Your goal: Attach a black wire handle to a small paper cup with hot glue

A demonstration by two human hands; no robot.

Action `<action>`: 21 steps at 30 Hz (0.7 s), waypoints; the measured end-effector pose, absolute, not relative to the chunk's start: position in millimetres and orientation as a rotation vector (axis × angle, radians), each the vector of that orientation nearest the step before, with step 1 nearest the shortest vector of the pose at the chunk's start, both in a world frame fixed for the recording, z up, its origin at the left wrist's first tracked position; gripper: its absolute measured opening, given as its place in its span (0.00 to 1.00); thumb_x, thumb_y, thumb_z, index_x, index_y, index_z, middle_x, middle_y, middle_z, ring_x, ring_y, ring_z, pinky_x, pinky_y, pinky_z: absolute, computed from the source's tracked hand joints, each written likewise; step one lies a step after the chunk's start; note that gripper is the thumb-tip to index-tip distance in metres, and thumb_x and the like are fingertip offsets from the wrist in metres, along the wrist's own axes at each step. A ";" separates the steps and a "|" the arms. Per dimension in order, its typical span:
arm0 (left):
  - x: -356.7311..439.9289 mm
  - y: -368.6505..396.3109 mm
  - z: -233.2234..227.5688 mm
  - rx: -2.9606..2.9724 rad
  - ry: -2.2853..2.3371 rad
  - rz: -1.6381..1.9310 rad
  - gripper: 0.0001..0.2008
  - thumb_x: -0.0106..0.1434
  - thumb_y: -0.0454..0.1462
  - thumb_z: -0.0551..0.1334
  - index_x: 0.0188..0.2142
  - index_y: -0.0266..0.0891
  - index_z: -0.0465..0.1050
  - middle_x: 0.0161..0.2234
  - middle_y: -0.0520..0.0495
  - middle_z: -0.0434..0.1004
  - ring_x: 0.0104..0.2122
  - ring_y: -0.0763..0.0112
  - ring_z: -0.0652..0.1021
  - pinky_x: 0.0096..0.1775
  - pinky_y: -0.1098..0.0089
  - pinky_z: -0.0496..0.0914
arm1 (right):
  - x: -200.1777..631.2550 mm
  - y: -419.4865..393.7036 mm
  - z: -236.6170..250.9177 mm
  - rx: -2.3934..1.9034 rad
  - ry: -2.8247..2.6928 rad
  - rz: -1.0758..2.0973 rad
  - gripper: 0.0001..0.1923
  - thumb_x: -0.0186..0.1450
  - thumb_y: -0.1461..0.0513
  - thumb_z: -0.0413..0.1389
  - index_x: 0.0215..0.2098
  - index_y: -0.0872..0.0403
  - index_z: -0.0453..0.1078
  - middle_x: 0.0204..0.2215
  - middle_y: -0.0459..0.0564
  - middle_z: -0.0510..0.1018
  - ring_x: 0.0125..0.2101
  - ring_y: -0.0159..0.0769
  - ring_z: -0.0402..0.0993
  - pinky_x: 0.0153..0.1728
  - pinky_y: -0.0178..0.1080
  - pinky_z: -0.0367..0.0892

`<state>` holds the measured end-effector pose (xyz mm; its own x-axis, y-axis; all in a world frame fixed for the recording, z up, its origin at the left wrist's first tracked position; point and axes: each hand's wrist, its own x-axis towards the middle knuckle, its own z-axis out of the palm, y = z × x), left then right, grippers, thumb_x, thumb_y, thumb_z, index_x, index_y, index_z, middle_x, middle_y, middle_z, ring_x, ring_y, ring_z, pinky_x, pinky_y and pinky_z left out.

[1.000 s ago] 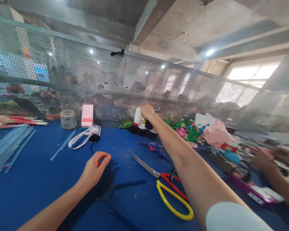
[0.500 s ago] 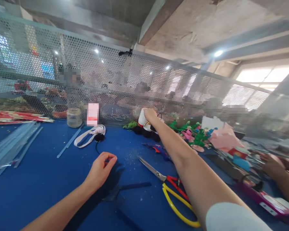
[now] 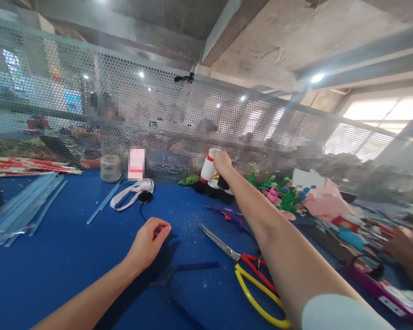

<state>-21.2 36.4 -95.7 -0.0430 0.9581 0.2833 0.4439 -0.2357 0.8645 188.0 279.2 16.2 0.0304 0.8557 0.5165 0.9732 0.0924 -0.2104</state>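
Observation:
My right hand (image 3: 222,162) reaches to the back of the table, its fingers closed at the upper right side of a white thread spool (image 3: 207,169) with red bands. The spool leans a little; some fingertips are hidden. Black and white balls of yarn (image 3: 217,189) sit just below this hand. My left hand (image 3: 150,242) hovers low over the blue table (image 3: 89,270) with its fingers curled together; whatever is in them does not show. A black cord (image 3: 142,211) runs from a black pompom (image 3: 145,196) to behind that hand. Large scissors (image 3: 232,254) with red and yellow handles lie between my arms.
Clear plastic strips (image 3: 27,206), a glass jar (image 3: 110,168) and a white ribbon loop (image 3: 119,201) are on the left. A purple glue gun (image 3: 232,217) lies under my right forearm. Green and pink craft pieces (image 3: 278,195), a purple power strip (image 3: 382,288) and another person's hand (image 3: 404,250) are on the right.
The white spool has tipped and more of its side now shows, as my right hand shifted at its top. My left hand keeps its curled pose. The whole view slid slightly.

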 end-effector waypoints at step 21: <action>-16.8 26.9 -66.5 2.189 1.291 1.250 0.15 0.50 0.43 0.58 0.36 0.39 0.68 0.44 0.43 0.65 0.42 0.65 0.69 0.42 0.67 0.64 | 150.8 57.3 -24.1 -0.692 -2.490 0.137 0.09 0.59 0.67 0.46 0.34 0.56 0.67 0.34 0.51 0.72 0.36 0.32 0.67 0.37 0.35 0.61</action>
